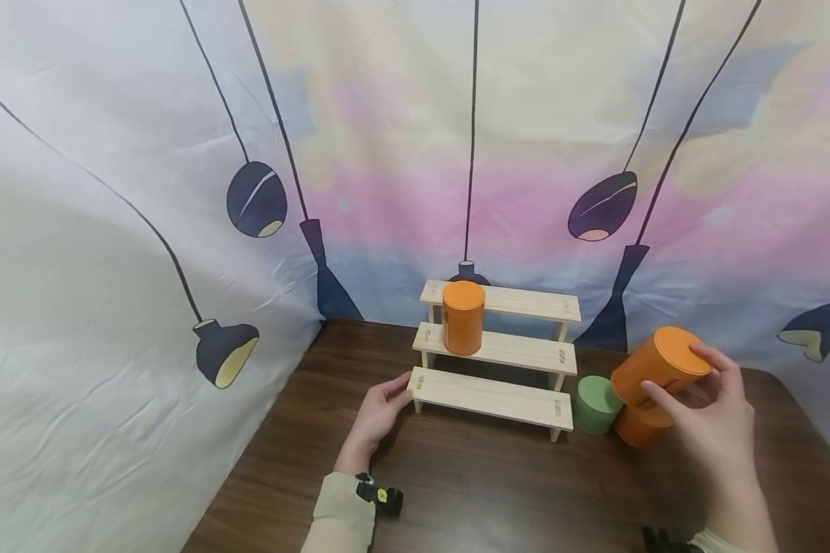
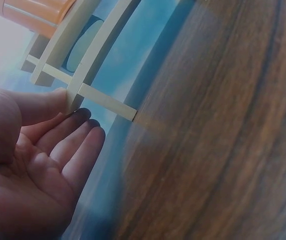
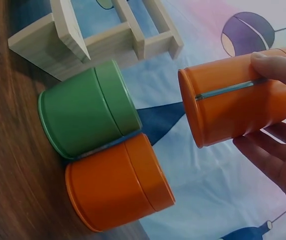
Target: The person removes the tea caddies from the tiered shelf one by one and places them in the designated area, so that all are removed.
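The step in hand looks like a transfer: the right hand [image 1: 722, 418] has its grip around a tilted orange canister [image 1: 653, 369] above the lower orange canister [image 1: 639, 427], the left hand [image 1: 376, 418] pinches the rack's [image 1: 484, 397] end, and the next move likely calls for clearing the green canister [image 1: 596, 407].

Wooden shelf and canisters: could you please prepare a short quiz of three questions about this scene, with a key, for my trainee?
1. On which step of the wooden shelf does an orange canister stand?
A) top
B) middle
C) lowest

2. True or false: the green canister stands on the table, to the right of the shelf.

3. Fill in: the right hand holds a raised canister coloured ____, while the left hand touches the ____ step of the shelf.

Key:
1. B
2. True
3. orange; lowest
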{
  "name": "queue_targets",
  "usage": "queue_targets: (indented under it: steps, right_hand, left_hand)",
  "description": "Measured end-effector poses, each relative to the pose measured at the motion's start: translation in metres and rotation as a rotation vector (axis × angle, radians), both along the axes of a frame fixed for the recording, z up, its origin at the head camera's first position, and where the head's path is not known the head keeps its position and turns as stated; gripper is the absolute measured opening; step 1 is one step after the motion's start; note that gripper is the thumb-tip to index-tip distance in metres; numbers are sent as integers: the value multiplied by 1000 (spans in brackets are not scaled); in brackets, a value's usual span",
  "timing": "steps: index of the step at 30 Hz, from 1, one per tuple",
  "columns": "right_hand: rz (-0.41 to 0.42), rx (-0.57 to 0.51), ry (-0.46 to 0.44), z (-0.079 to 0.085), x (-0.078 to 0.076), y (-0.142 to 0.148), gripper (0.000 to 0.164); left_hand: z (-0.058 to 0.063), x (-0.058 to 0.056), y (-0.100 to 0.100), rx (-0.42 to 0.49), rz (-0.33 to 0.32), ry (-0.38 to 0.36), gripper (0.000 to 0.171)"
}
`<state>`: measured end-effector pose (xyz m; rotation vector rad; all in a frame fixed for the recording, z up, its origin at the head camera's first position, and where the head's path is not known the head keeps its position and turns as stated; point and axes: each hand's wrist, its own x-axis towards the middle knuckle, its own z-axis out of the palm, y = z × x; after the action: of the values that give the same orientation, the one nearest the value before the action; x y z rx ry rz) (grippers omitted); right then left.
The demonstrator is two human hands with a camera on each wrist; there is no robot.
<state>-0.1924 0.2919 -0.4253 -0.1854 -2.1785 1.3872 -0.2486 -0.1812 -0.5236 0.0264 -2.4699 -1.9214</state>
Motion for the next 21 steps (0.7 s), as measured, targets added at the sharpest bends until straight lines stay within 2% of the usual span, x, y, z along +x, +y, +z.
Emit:
queue_targets:
  steps: [10,21]
  right_hand:
    - [-10,40,-55,0,6,16,95]
    - [-84,-2,-125,3,5,25,92]
  left_hand:
    - [1,-2,-1,-5,-6,-3,43]
    - [1,-2,0,-15,-9,4,43]
